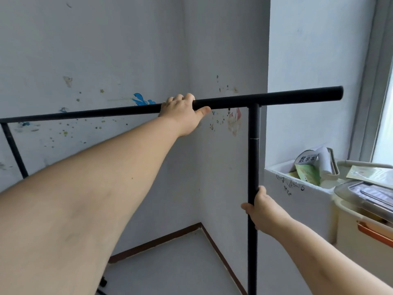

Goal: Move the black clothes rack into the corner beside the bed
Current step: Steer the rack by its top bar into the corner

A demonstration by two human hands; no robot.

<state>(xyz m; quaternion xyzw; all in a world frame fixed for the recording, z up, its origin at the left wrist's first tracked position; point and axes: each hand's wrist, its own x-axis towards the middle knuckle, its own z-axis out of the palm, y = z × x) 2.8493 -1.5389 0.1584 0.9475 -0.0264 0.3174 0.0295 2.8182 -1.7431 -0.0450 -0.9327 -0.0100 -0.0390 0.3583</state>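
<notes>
The black clothes rack (pixel 276 99) stands in front of me with nothing hanging on it. Its top bar runs from the left edge to the upper right, and its right upright (pixel 253 156) drops straight down to the bottom edge. My left hand (pixel 182 112) is wrapped over the top bar near its middle. My right hand (pixel 262 207) grips the right upright about halfway down. A second upright (pixel 13 150) slants down at the far left. Behind the rack, two white walls meet in a corner (pixel 201 223) with a brown skirting board. No bed is in view.
A white ledge (pixel 297 186) juts out at the right, holding booklets (pixel 308 167) and papers. Below it stands a clear-lidded storage box (pixel 361 201) with an orange clasp. A window frame (pixel 380 81) fills the right edge. A small caster wheel (pixel 103 282) shows on the grey floor.
</notes>
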